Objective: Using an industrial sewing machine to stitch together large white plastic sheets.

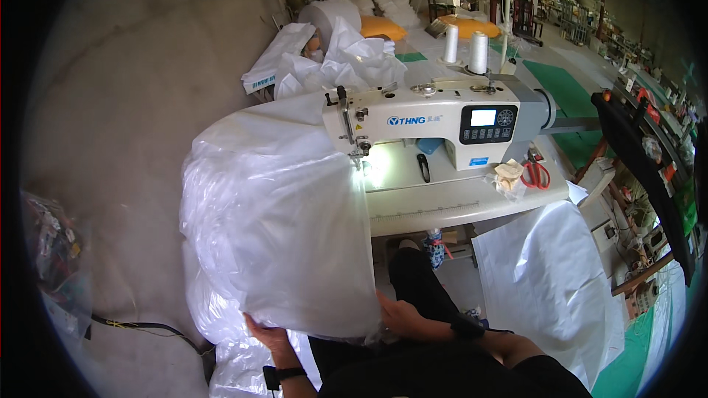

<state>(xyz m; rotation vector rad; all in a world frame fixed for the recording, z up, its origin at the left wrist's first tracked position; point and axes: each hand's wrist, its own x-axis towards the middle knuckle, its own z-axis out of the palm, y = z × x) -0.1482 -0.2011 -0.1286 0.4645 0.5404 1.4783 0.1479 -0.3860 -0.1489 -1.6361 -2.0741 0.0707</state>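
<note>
Sewing machine [435, 121] beyond plastic sheet [273, 221]

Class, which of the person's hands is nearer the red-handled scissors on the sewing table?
Right. The right hand grips the translucent plastic sheet below the red-handled scissors; the left hand is farther left.

Small pale-lit rectangular screen [483, 117] in dark control panel [487, 124] on white sewing machine [435, 114], blue label [479, 161] below it, near surface's back edge

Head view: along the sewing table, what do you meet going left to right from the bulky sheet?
Translucent plastic sheet → needle and presser foot → black-handled tool → control panel → crumpled cloth scrap → red-handled scissors → white woven sheet hanging off the table's right end.
</note>
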